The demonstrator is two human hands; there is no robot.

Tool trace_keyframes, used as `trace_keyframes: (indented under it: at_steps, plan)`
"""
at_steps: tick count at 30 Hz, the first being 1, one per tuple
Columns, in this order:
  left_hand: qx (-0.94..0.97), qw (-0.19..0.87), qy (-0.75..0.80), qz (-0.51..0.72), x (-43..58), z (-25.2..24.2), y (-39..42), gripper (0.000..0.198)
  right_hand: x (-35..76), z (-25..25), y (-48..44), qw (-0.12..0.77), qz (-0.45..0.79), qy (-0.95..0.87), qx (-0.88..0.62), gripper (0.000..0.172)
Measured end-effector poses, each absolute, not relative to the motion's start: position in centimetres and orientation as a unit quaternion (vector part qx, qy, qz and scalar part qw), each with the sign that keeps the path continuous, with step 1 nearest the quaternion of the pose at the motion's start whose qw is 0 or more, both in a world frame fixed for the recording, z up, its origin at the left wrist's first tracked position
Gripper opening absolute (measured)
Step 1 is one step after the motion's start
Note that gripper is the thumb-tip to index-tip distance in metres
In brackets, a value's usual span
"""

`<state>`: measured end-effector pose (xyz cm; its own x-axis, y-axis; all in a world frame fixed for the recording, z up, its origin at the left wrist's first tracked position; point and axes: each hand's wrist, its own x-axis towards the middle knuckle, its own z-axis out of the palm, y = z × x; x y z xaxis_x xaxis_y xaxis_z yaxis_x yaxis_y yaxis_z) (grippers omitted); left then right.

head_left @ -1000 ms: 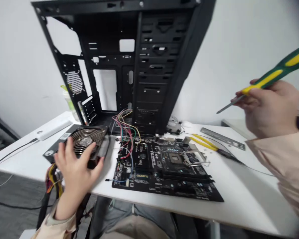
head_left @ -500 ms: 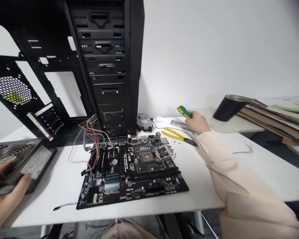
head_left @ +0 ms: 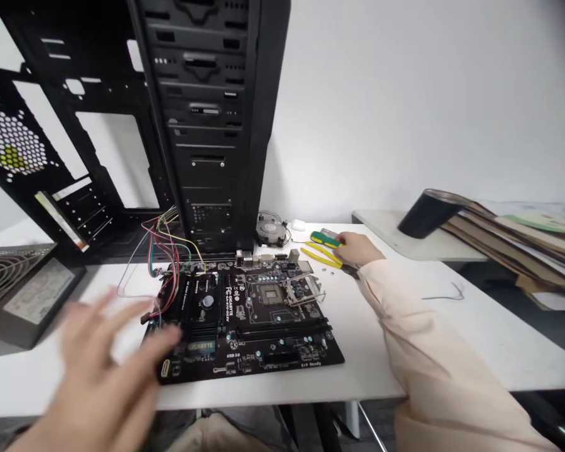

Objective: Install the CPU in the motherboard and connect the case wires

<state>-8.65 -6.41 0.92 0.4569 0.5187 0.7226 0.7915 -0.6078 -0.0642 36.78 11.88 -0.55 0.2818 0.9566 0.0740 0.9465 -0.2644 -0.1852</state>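
My left hand (head_left: 106, 370), blurred by motion, is over the front left of the black motherboard (head_left: 287, 342), fingers spread and holding nothing. Loose coloured wires (head_left: 164, 251) run at the board's left side, near those fingers. At the back of the table, my right hand (head_left: 360, 250) is closed at the end of a screwdriver (head_left: 324, 239) with a green and yellow handle; its shaft is hidden. Pliers with yellow handles (head_left: 321, 253) lie just below it, their jaws partly under my hand. The processor socket's metal frame (head_left: 305, 289) stands raised.
An open black computer case (head_left: 211, 182) towers behind the board. The power supply (head_left: 37, 301) sits at the left. A round cooler fan (head_left: 270, 230) lies by the case. On the right are a dark cylinder (head_left: 426, 213), stacked cardboard (head_left: 494, 232) and a thin wire (head_left: 445, 297).
My left hand has left the power supply and moved right to the board. My right hand has lowered the screwdriver, moving left and down beside the pliers. The view has shifted slightly.
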Motion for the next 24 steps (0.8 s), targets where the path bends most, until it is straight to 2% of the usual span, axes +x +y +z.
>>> trace_keyframes:
  at_steps: [1, 5, 12, 18, 24]
  plan:
    - [-0.860, 0.162, -0.337, -0.348, -6.7, 0.8, -6.9, 0.023, 36.8, -0.6, 11.8, 0.090, 0.021, -0.602, -0.793, 0.031]
    - [-0.945, 0.182, -0.151, -0.227, -0.6, 0.0, -7.1, 0.023, 37.1, -0.8, 12.0, 0.070, 0.005, -0.615, -0.785, 0.026]
    - [-0.954, 0.190, -0.163, -0.166, 1.4, -3.1, -6.4, 0.030, 37.3, -1.1, 12.1, 0.060, -0.010, -0.627, -0.777, 0.036]
    - [-0.962, 0.173, -0.159, -0.141, 1.0, -2.6, -6.4, 0.031, 37.1, -1.0, 11.8, 0.059, -0.003, -0.615, -0.786, 0.039]
    - [-0.962, 0.182, -0.151, -0.139, 0.7, -3.4, -6.2, 0.031, 37.2, -0.8, 11.6, 0.079, -0.002, -0.598, -0.798, 0.034]
